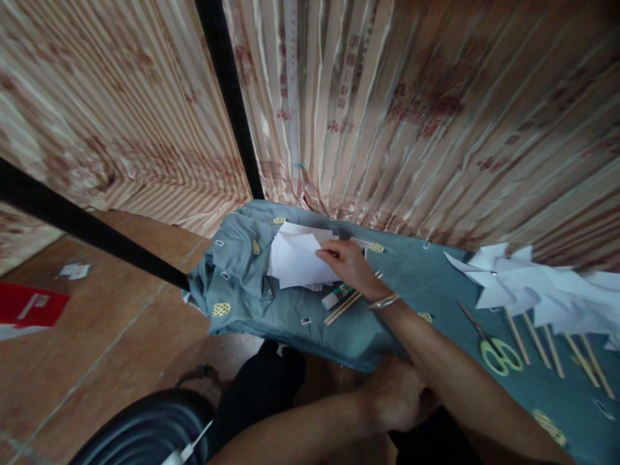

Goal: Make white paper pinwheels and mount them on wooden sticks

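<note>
Right hand [349,261] pinches paper [297,259] — held edge rightward (long axis unclear).

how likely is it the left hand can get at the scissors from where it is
Probably not directly: the right forearm crosses between the left hand and the scissors, though nothing appears to cover the scissors themselves.

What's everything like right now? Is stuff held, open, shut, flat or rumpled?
Right hand: pinching top paper
Top paper: held, over a stack
Left hand: curled; cannot tell if holding anything
Glue stick: on its side
Loose wooden sticks: side by side
Green-handled scissors: lying flat, blades apparently closed
Paper pinwheels: formed, overlapping
Cloth: rumpled at one end
Curtain: hanging in folds
</note>
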### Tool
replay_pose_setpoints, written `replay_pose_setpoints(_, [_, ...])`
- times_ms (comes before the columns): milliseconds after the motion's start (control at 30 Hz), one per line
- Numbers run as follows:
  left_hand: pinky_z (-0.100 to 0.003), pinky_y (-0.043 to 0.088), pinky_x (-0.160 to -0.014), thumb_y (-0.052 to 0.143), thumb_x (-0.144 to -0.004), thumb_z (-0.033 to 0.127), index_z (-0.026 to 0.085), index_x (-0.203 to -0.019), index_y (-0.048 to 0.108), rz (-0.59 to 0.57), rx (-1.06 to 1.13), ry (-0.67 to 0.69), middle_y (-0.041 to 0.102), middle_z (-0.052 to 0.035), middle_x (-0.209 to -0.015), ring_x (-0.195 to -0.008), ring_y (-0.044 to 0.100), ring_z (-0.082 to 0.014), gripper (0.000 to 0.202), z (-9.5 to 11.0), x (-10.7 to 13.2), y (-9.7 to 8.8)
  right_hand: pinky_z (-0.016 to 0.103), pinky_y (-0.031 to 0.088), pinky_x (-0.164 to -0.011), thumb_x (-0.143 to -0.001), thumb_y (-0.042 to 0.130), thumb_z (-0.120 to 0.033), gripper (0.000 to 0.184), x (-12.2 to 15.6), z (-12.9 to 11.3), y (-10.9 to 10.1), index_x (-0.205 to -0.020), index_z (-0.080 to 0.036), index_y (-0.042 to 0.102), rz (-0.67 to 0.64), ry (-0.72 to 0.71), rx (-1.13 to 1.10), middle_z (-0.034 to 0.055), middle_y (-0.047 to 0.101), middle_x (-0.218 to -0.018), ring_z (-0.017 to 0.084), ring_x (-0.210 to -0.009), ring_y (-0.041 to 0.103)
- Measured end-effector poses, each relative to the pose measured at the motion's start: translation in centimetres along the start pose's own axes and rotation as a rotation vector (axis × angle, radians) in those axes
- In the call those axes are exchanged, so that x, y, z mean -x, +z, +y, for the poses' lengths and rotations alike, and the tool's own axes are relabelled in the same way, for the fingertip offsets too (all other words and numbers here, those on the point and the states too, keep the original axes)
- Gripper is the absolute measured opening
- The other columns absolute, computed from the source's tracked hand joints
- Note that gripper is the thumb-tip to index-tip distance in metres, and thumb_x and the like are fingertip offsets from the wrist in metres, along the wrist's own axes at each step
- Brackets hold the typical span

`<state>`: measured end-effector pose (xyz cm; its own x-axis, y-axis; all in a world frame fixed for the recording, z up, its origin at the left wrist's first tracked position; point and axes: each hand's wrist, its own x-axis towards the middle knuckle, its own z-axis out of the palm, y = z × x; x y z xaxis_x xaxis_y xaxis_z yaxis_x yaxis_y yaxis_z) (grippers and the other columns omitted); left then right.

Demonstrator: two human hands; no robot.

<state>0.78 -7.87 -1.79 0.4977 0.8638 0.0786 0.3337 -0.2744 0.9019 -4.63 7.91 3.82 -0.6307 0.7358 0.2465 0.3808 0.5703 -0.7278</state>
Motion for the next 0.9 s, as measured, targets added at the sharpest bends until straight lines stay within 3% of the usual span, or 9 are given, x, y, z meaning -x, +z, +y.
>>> replay_pose_setpoints(67, [-0.029, 0.053, -0.081, 0.056, -0.086, 0.016, 0.017, -0.094, 0.070, -0.066, -0.025, -0.055, 0.074, -0.0050, -0.097, -0.092, 0.068, -0.0211, 0.015, 0.4, -0.1, -0.7, 0.024, 0.036, -0.055, -0.084, 0.061, -0.031, 0.021, 0.4, -0.2, -2.2, -0.070, -0.017, 0.068, 0.159, 0.024, -0.190, -0.0026, 0.060, -0.060, 0.012, -0.057, 0.050])
replay_pose_setpoints(167, [-0.027, 0.052, -0.081, 0.059, -0.087, 0.015, 0.016, -0.092, 0.073, -0.048, -0.018, -0.083, 0.075, -0.0051, -0.093, -0.088, 0.068, -0.0187, 0.016, 0.8, -0.4, -1.7, 0.024, 0.038, -0.053, -0.081, 0.066, -0.037, 0.021, 2.8, -0.6, -5.9, -0.074, -0.018, 0.071, 0.392, 0.088, -0.322, -0.0029, 0.062, -0.063, 0.012, -0.056, 0.050])
replay_pose_setpoints(300, [-0.025, 0.051, -0.077, 0.061, -0.089, 0.024, 0.018, -0.094, 0.076, 0.122, 0.044, -0.125, 0.074, -0.0047, -0.086, -0.080, 0.066, -0.0164, 0.017, 1.0, -0.9, -2.8, 0.026, 0.046, -0.058, -0.078, 0.072, -0.037, 0.017, 8.5, -0.4, -9.9, -0.080, -0.020, 0.074, 0.720, 0.209, -0.185, -0.0019, 0.068, -0.069, 0.013, -0.061, 0.057])
replay_pose_setpoints(400, [-0.024, 0.051, -0.072, 0.062, -0.088, 0.021, 0.017, -0.092, 0.077, 0.246, 0.115, -0.121, 0.073, -0.0049, -0.083, -0.076, 0.066, -0.0158, 0.016, 0.8, -1.1, -3.9, 0.031, 0.052, -0.068, -0.080, 0.072, -0.036, 0.016, 12.8, 0.4, -11.6, -0.085, -0.021, 0.075, 0.858, 0.240, -0.028, -0.0005, 0.072, -0.076, 0.016, -0.067, 0.063])
replay_pose_setpoints(467, [-0.026, 0.052, -0.071, 0.062, -0.086, 0.019, 0.017, -0.091, 0.076, 0.352, 0.124, -0.098, 0.072, -0.0047, -0.082, -0.075, 0.066, -0.0158, 0.015, 0.4, -1.2, -4.9, 0.036, 0.054, -0.081, -0.083, 0.070, -0.033, 0.014, 15.3, 0.9, -12.1, -0.091, -0.022, 0.075, 0.864, 0.186, 0.087, 0.0026, 0.075, -0.090, 0.019, -0.083, 0.068])
replay_pose_setpoints(567, [-0.032, 0.054, -0.080, 0.062, -0.087, 0.022, 0.017, -0.105, 0.072, 0.479, 0.069, -0.060, 0.071, -0.0060, -0.094, -0.084, 0.066, -0.0178, 0.021, -0.6, -1.3, -6.4, 0.044, 0.051, -0.096, -0.089, 0.063, -0.026, 0.014, 18.2, 1.7, -11.7, -0.098, -0.024, 0.074, 0.714, 0.073, 0.264, 0.0064, 0.074, -0.106, 0.023, -0.103, 0.067])
replay_pose_setpoints(667, [-0.040, 0.053, -0.091, 0.067, -0.084, 0.026, 0.019, -0.128, 0.058, 0.591, -0.104, -0.010, 0.064, -0.0104, -0.117, -0.104, 0.063, -0.0225, 0.046, -1.7, -1.1, -7.3, 0.044, 0.053, -0.095, -0.092, 0.058, -0.017, 0.020, 20.7, 1.9, -10.4, -0.106, -0.022, 0.071, 0.582, -0.016, 0.374, 0.0084, 0.074, -0.108, 0.023, -0.103, 0.067])
replay_pose_setpoints(767, [-0.049, 0.044, -0.105, 0.068, -0.083, 0.032, 0.023, -0.145, 0.038, 0.635, -0.355, 0.068, 0.051, -0.0138, -0.137, -0.126, 0.051, -0.0283, 0.069, -2.2, -0.8, -7.3, 0.044, 0.056, -0.093, -0.091, 0.056, -0.010, 0.028, 22.7, 1.3, -9.6, -0.114, -0.019, 0.067, 0.454, -0.094, 0.401, 0.0115, 0.072, -0.113, 0.024, -0.109, 0.065])
replay_pose_setpoints(900, [-0.053, 0.036, -0.110, 0.070, -0.082, 0.038, 0.022, -0.154, 0.014, 0.662, -0.586, 0.168, 0.036, -0.0186, -0.150, -0.137, 0.038, -0.0332, 0.093, -1.8, -0.6, -7.2, 0.045, 0.056, -0.093, -0.088, 0.056, -0.004, 0.037, 24.2, 0.5, -10.4, -0.123, -0.016, 0.063, 0.439, -0.133, 0.471, 0.0147, 0.070, -0.116, 0.026, -0.115, 0.061])
